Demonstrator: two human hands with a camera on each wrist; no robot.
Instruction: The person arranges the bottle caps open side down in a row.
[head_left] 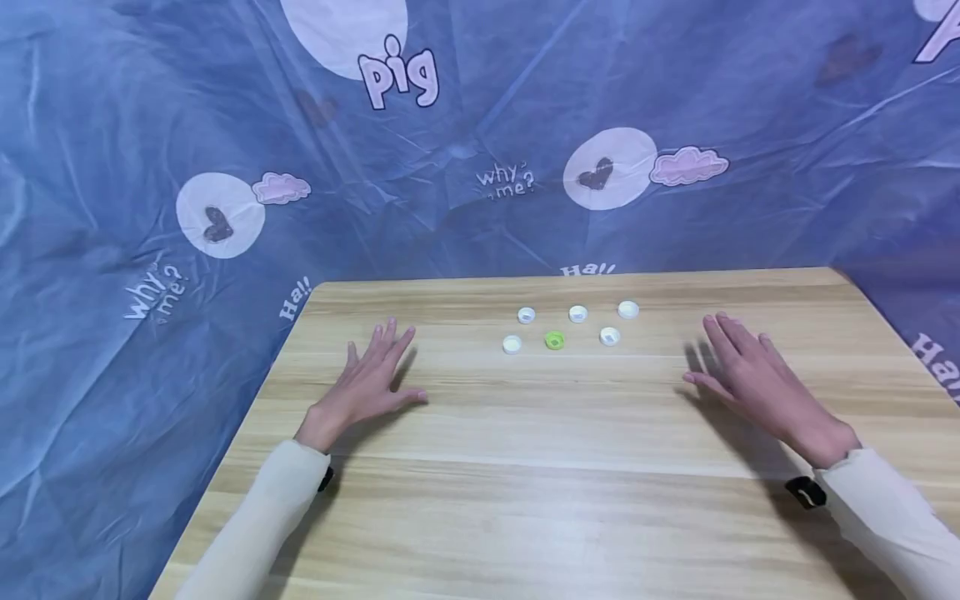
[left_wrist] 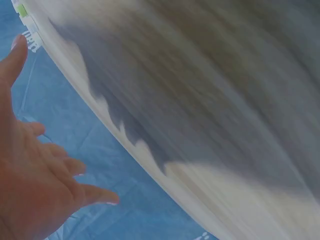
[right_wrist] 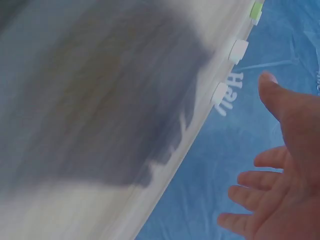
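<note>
Left hand (head_left: 362,387) and right hand (head_left: 767,387) are hovering empty, fingers spread; a careless sideways sweep could be scattering the small caps (head_left: 554,340).

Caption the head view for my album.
Five white caps and one green cap lie between an open left grip and an open right grip.

head view: marks inside white caps (head_left: 577,314) and green cap (head_left: 554,340) can't be read, too small. black strap (head_left: 326,478) mostly hidden by left sleeve (head_left: 262,508). both sleeves and near side of bench (head_left: 555,433) cropped at bottom. left wrist: left grip (left_wrist: 40,185) cut off by left and bottom edges. right wrist: right grip (right_wrist: 280,195) cut off by right and bottom edges. bench grain blurred in both.
</note>
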